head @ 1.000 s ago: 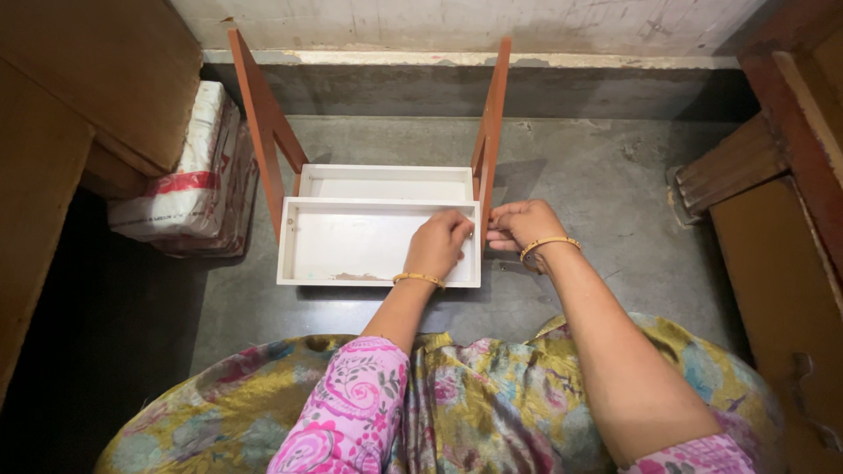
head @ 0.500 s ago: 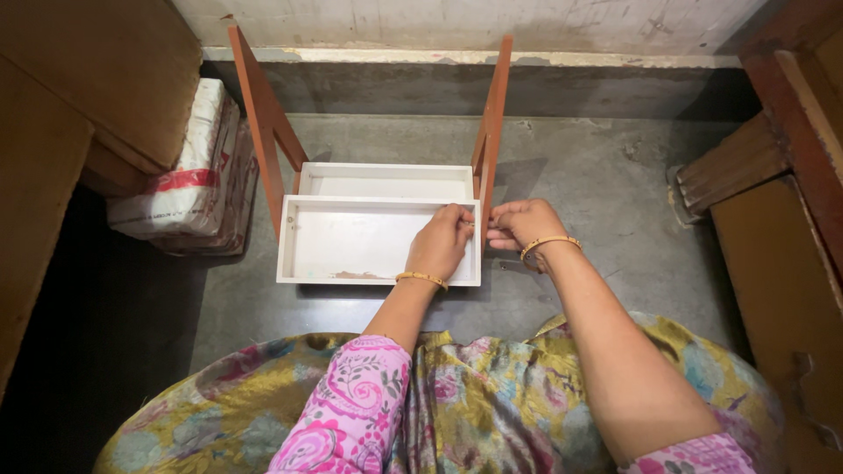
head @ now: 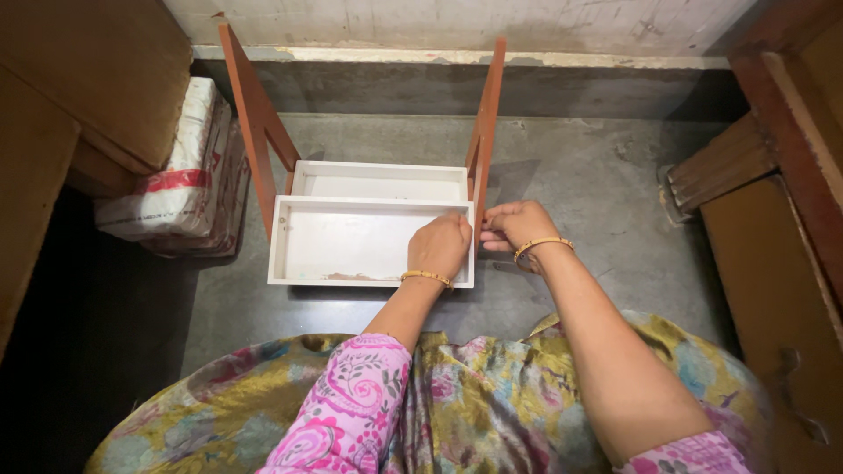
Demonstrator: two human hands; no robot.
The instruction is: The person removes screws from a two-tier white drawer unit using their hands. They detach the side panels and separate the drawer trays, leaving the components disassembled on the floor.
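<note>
A small shelf frame lies on the grey floor. It has two white trays, the near tray point(head: 338, 246) and the far tray point(head: 378, 182), between two orange-brown legs: the left leg point(head: 250, 114) and the right leg point(head: 486, 114). My left hand point(head: 439, 247) is inside the near tray, its fingers curled against the right wall near the far corner. My right hand point(head: 514, 226) is just outside that wall, fingertips pinched where the right leg meets the tray. Anything small between the fingers is hidden.
A white sack with a red band point(head: 180, 167) lies to the left, under brown wooden boards point(head: 97, 70). Dark wooden furniture point(head: 773, 237) stands on the right. A low concrete step and a wall point(head: 439, 57) close off the back.
My left hand has slid a little closer to the tray's right wall and its fingers have curled tighter. My right hand stays at the same joint. The view has shifted slightly.
</note>
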